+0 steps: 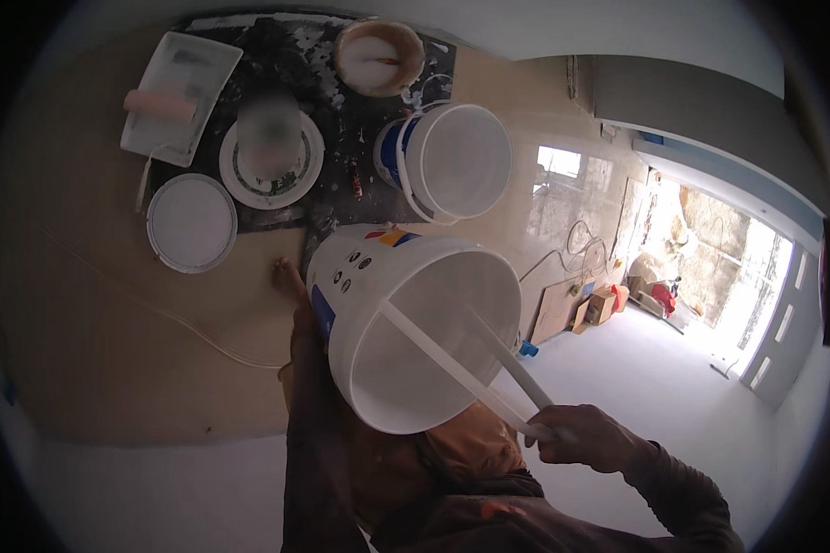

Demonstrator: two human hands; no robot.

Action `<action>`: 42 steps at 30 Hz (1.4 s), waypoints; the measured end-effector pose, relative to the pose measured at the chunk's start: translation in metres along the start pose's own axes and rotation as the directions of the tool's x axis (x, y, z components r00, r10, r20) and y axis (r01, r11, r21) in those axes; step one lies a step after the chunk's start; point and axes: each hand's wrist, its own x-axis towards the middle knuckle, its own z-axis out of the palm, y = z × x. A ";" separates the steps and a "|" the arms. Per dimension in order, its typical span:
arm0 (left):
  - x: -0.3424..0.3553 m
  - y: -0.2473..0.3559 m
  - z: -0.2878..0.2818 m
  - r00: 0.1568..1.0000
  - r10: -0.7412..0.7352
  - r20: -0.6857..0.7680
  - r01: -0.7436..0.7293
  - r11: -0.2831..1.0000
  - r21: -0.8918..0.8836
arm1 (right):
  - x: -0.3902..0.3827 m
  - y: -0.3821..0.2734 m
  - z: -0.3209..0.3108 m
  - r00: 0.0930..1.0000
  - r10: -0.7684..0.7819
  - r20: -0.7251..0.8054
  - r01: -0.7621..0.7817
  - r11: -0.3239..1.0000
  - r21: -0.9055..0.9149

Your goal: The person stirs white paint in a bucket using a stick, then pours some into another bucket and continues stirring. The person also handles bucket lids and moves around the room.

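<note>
A large white plastic bucket (415,332) is held tilted in front of me, its empty inside facing up. Small coloured marks and a blue label show on its outer wall. My right hand (586,438) is closed on the bucket's white strap handle (461,369), pulled out toward the lower right. My left hand (288,281), on a dark sleeve, lies against the bucket's base on the left. Its fingers are mostly hidden behind the bucket.
On a paint-spattered black sheet (332,198) on the floor lie a second white bucket (456,161), a paint tray with a roller (171,97), a tub on a round lid (269,138), another lid (192,223) and a pail of white paint (378,57). Boxes (601,304) sit by a bright doorway at right.
</note>
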 end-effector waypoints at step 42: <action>-0.186 -0.017 0.084 0.975 -0.102 -0.197 0.065 0.980 -0.190 | 0.124 0.129 -0.189 0.721 -0.688 0.084 0.688 0.725 0.034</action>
